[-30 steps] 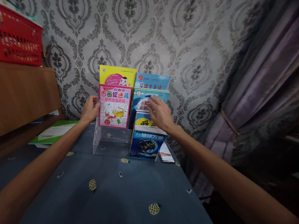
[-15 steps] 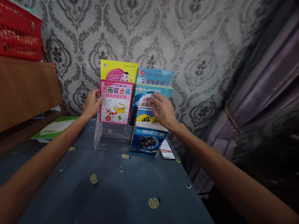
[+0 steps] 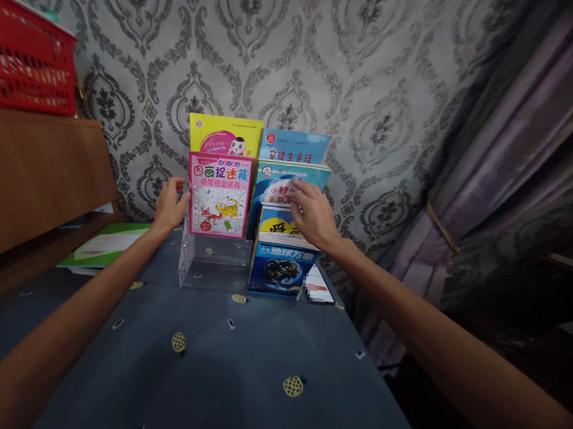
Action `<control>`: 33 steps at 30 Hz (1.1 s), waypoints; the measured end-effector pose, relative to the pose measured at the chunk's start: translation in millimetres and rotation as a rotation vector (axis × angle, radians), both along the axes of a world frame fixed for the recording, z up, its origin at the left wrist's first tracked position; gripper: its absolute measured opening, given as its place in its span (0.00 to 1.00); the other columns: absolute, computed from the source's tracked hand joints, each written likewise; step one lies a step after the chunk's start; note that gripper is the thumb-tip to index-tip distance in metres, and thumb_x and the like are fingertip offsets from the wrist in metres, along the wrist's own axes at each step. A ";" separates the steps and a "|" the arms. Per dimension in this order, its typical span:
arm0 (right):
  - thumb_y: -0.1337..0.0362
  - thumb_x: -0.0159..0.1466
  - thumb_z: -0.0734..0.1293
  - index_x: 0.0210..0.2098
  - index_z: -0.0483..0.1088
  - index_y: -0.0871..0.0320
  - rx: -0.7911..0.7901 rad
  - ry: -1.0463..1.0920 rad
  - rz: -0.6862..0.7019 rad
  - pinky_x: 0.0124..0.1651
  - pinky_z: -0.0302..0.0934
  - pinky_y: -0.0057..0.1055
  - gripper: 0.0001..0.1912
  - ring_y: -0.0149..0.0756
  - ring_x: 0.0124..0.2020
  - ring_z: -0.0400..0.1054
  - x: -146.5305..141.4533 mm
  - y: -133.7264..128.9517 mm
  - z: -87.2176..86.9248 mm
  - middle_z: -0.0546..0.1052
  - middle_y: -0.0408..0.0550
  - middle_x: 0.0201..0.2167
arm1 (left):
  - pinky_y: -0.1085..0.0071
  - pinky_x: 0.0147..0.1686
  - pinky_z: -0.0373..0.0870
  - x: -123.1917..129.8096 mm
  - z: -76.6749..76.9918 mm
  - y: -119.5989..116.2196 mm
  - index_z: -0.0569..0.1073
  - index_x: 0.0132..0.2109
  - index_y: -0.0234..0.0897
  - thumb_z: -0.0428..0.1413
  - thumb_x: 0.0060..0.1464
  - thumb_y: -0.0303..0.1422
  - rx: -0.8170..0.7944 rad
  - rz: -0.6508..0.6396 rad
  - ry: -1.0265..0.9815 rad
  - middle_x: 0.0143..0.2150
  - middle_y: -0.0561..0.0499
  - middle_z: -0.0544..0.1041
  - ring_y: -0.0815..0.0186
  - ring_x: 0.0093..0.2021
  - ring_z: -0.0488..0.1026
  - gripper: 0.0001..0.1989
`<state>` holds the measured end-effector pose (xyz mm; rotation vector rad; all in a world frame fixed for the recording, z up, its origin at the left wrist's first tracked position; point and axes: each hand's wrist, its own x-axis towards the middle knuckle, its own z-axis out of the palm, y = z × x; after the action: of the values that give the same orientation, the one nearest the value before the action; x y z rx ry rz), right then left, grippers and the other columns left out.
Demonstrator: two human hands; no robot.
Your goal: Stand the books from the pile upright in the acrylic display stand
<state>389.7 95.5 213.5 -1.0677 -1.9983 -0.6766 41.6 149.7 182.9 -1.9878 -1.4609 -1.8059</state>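
Note:
A clear acrylic book rack (image 3: 215,272) stands on the cloth-covered table, with books in stepped tiers. In its left column a pink picture book (image 3: 218,199) sits in front of a yellow book (image 3: 226,130). Beside the pink book's left edge is my left hand (image 3: 171,202), fingers apart and holding nothing. My right hand (image 3: 314,213) is open, its fingertips over the front of a teal book (image 3: 272,177). Behind that rises a light blue book (image 3: 296,147); below it are a yellow-and-blue book (image 3: 272,221) and a dark blue book (image 3: 282,270).
A phone (image 3: 319,286) lies at the rack's right side. Green books (image 3: 110,243) rest at the left near a wooden cabinet (image 3: 36,175) topped by a red basket (image 3: 28,55). A tied curtain (image 3: 427,252) hangs along the right.
My left hand has shifted slightly left, away from the pink book's edge. My right hand stays by the teal book. The view has moved a little.

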 end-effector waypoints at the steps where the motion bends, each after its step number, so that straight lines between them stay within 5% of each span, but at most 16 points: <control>1: 0.71 0.65 0.59 0.46 0.75 0.61 0.003 0.000 0.000 0.60 0.62 0.55 0.15 0.53 0.63 0.63 0.2 0.4 -0.2 0.71 0.60 0.61 | 0.59 0.51 0.70 -0.1 -0.4 -0.7 0.67 0.47 0.37 0.53 0.53 0.29 -0.004 -0.002 0.001 0.45 0.46 0.72 0.59 0.47 0.71 0.13; 10: 0.72 0.67 0.59 0.44 0.75 0.59 0.066 0.007 0.154 0.60 0.64 0.53 0.13 0.49 0.59 0.67 -21.2 -29.0 -14.8 0.75 0.59 0.57 | 0.59 0.52 0.69 -8.7 -19.5 -6.1 0.68 0.48 0.37 0.52 0.55 0.33 -0.018 -0.020 -0.006 0.46 0.46 0.73 0.59 0.48 0.71 0.13; 17: 0.75 0.66 0.59 0.49 0.72 0.60 -0.136 -0.037 0.521 0.57 0.68 0.47 0.16 0.44 0.57 0.69 -74.8 -91.3 -89.3 0.77 0.57 0.52 | 0.57 0.52 0.70 -41.2 -98.3 -37.8 0.69 0.47 0.36 0.48 0.57 0.34 -0.160 0.095 0.136 0.45 0.43 0.73 0.56 0.49 0.71 0.12; 21: 0.76 0.65 0.59 0.49 0.73 0.59 -0.342 0.042 0.590 0.56 0.69 0.46 0.17 0.43 0.56 0.70 -99.5 -107.9 -135.0 0.78 0.57 0.51 | 0.54 0.55 0.67 -76.7 -132.6 -56.1 0.70 0.48 0.36 0.46 0.59 0.32 -0.219 0.254 0.321 0.47 0.40 0.74 0.52 0.52 0.70 0.13; 28: 0.72 0.68 0.60 0.49 0.74 0.54 -0.582 0.222 0.607 0.56 0.68 0.47 0.16 0.41 0.54 0.72 -131.5 -102.5 -189.0 0.79 0.53 0.49 | 0.47 0.64 0.56 -130.9 -151.9 -72.2 0.66 0.59 0.26 0.47 0.60 0.37 -0.358 0.542 0.525 0.63 0.29 0.67 0.43 0.66 0.60 0.25; 33: 0.71 0.69 0.60 0.49 0.74 0.54 -0.651 0.275 0.650 0.56 0.68 0.46 0.15 0.40 0.54 0.72 -152.7 -101.1 -219.5 0.79 0.53 0.48 | 0.41 0.66 0.48 -148.2 -152.4 -69.1 0.61 0.65 0.25 0.49 0.60 0.46 -0.526 0.565 0.592 0.66 0.26 0.66 0.41 0.69 0.59 0.34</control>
<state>237.0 -5.6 -6.0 -0.7106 -2.1769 0.4667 -106.7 80.6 30.5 -1.7721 -2.0905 -0.5825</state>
